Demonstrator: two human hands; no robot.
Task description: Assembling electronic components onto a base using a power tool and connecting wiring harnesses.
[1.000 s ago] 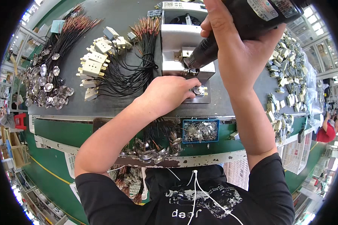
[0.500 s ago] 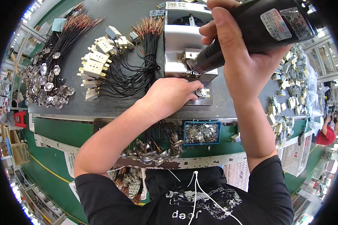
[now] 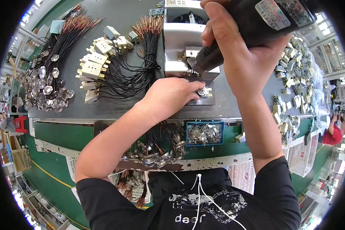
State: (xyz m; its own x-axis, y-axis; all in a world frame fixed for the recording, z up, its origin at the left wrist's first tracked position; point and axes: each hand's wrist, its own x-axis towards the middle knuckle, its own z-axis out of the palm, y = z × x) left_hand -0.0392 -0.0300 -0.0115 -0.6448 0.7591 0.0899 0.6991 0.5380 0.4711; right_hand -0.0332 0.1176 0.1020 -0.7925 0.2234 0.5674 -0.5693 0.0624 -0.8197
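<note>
Tool body swings back L; nose stays at fixture

Far L of frame: we see the heap of metal discs, unchanged. Upper L: cream wired blocks, same layout; their slight slip L is prob. our view moving, since the bench shifts w/ them. Ctr: our left hand hasn't left its spot vs 0.5 s ago, finger & thumb at the small disc part, on the plate just below the fixture. Can't tell if they pinch it or just rest there. Upper ctr: cream block sits in the fixture, no visible change. Just R, the nose of the power tool is at the fixture's front; its body has tipped up & L since 0.5 s ago, approx. its pose 1 s ago. Upper R: our right hand stays wrapped round the tool.

Our read: same step in progress, nothing released; prob. a minor re-aim, not a new stage.
</note>
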